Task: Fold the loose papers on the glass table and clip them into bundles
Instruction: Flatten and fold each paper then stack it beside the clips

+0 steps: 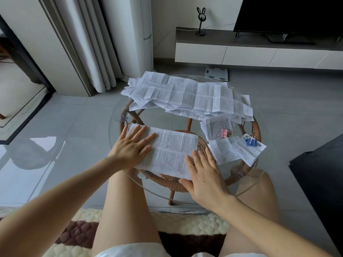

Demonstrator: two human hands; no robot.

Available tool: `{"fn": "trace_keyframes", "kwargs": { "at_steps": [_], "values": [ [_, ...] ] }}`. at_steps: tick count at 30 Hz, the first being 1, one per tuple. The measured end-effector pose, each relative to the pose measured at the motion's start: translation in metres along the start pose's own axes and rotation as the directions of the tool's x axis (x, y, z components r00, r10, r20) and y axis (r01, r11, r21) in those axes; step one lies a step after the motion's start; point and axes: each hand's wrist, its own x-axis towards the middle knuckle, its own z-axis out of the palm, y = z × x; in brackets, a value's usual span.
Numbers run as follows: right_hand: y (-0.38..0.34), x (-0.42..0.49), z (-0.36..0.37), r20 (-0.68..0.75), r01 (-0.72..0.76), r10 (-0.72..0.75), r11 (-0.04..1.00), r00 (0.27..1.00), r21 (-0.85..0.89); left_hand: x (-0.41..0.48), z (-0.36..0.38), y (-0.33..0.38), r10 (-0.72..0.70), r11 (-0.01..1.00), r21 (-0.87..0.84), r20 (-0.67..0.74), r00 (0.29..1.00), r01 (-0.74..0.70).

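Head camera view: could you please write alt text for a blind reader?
Left hand and right hand press flat on a creased white printed sheet on a round glass table. Behind lies a heap of loose printed papers; at right, folded bundles carry a pink binder clip and a blue binder clip.

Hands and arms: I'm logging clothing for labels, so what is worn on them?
Nothing is worn: the left hand and right hand are bare, with no gloves, rings, watch or bracelet, and both forearms show no sleeves as far up as the view reaches.

Head camera looks steeply down, close.
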Motion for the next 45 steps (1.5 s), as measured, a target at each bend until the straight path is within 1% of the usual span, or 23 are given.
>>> {"fn": "trace_keyframes", "kwargs": {
  "at_steps": [2, 3, 4, 5, 7, 9, 11, 14, 15, 16, 19, 21, 23, 25, 27, 30, 32, 34, 36, 38, 40, 42, 45],
  "values": [
    [0.002, -0.014, -0.006, -0.030, 0.084, -0.085, 0.996, 0.996, -0.036, 0.002, -0.006, -0.004, 0.068, 0.995, 0.072, -0.016, 0.998, -0.066],
    [0.004, -0.018, -0.008, -0.077, 0.123, -0.124, 0.992, 0.989, -0.021, 0.004, -0.011, -0.002, 0.108, 0.988, 0.113, -0.040, 0.993, -0.103],
    [0.007, -0.019, -0.011, -0.131, 0.161, -0.158, 0.987, 0.979, 0.009, 0.003, -0.017, 0.003, 0.156, 0.979, 0.146, -0.102, 0.982, -0.140],
    [0.012, -0.015, -0.014, -0.189, 0.201, -0.189, 0.979, 0.963, 0.042, 0.003, -0.019, 0.008, 0.233, 0.964, 0.173, -0.193, 0.953, -0.201],
    [0.024, -0.003, -0.018, -0.262, 0.264, -0.236, 0.961, 0.936, 0.079, -0.004, -0.021, 0.029, 0.308, 0.948, 0.171, -0.279, 0.910, -0.268],
    [0.030, 0.007, -0.020, -0.218, 0.302, -0.272, 0.946, 0.937, 0.119, -0.024, -0.018, 0.057, 0.271, 0.962, 0.095, -0.254, 0.928, -0.255],
    [0.031, 0.010, -0.018, -0.158, 0.315, -0.286, 0.927, 0.945, 0.204, -0.041, -0.013, 0.071, 0.187, 0.980, -0.017, -0.241, 0.952, -0.197],
    [0.024, -0.004, -0.014, -0.185, 0.365, -0.328, 0.904, 0.926, 0.223, -0.050, -0.009, 0.065, -0.014, 0.991, -0.134, -0.220, 0.975, -0.016],
    [0.021, -0.011, -0.012, -0.205, 0.399, -0.358, 0.890, 0.911, 0.219, -0.050, -0.006, 0.058, -0.038, 0.988, -0.153, -0.210, 0.977, 0.006],
    [0.019, -0.019, -0.011, -0.213, 0.437, -0.396, 0.876, 0.893, 0.203, -0.051, -0.004, 0.054, -0.027, 0.984, -0.175, -0.190, 0.981, -0.007],
    [0.018, -0.032, -0.008, -0.208, 0.527, -0.496, 0.837, 0.843, 0.143, -0.049, 0.001, 0.048, 0.100, 0.974, -0.183, -0.171, 0.980, -0.131],
    [0.019, -0.033, -0.006, -0.181, 0.529, -0.508, 0.843, 0.842, 0.098, -0.047, 0.000, 0.046, 0.165, 0.971, -0.141, -0.184, 0.969, -0.192],
    [0.015, -0.031, -0.004, -0.206, 0.518, -0.495, 0.852, 0.844, 0.075, -0.045, 0.000, 0.044, 0.208, 0.966, -0.113, -0.201, 0.957, -0.234],
    [0.011, -0.032, -0.002, -0.280, 0.529, -0.487, 0.844, 0.827, 0.094, -0.046, 0.000, 0.042, 0.237, 0.954, -0.136, -0.199, 0.951, -0.266],
    [0.010, -0.032, -0.001, -0.341, 0.555, -0.474, 0.807, 0.812, 0.202, -0.047, -0.001, 0.042, 0.254, 0.934, -0.199, -0.209, 0.944, -0.295],
    [0.014, -0.034, -0.010, -0.347, 0.498, -0.361, 0.687, 0.866, 0.529, -0.048, -0.004, 0.044, 0.269, 0.878, -0.342, -0.224, 0.937, -0.334],
    [0.019, -0.034, -0.023, -0.257, 0.355, -0.246, 0.611, 0.935, 0.707, -0.045, -0.005, 0.038, 0.250, 0.845, -0.421, -0.235, 0.939, -0.331],
    [0.026, -0.028, -0.035, -0.138, 0.214, -0.177, 0.547, 0.974, 0.809, -0.041, -0.004, 0.028, 0.217, 0.850, -0.427, -0.251, 0.943, -0.309],
    [0.034, -0.015, -0.046, -0.054, 0.139, -0.180, 0.502, 0.982, 0.853, -0.037, -0.003, 0.017, 0.207, 0.871, -0.397, -0.235, 0.950, -0.288],
    [0.040, 0.004, -0.053, -0.020, 0.104, -0.167, 0.510, 0.986, 0.854, -0.033, 0.001, 0.011, 0.220, 0.884, -0.368, -0.220, 0.950, -0.289],
    [0.043, 0.024, -0.056, -0.020, 0.062, -0.082, 0.552, 0.996, 0.832, -0.033, 0.006, 0.009, 0.231, 0.877, -0.369, -0.238, 0.943, -0.308],
    [0.045, 0.045, -0.056, -0.003, 0.000, 0.003, 0.619, 1.000, 0.785, -0.035, 0.009, 0.008, 0.237, 0.862, -0.383, -0.273, 0.932, -0.332],
    [0.044, 0.071, -0.055, 0.043, -0.048, 0.026, 0.745, 0.999, 0.666, -0.037, 0.009, 0.006, 0.242, 0.859, -0.393, -0.253, 0.937, -0.328]
  ]
}}
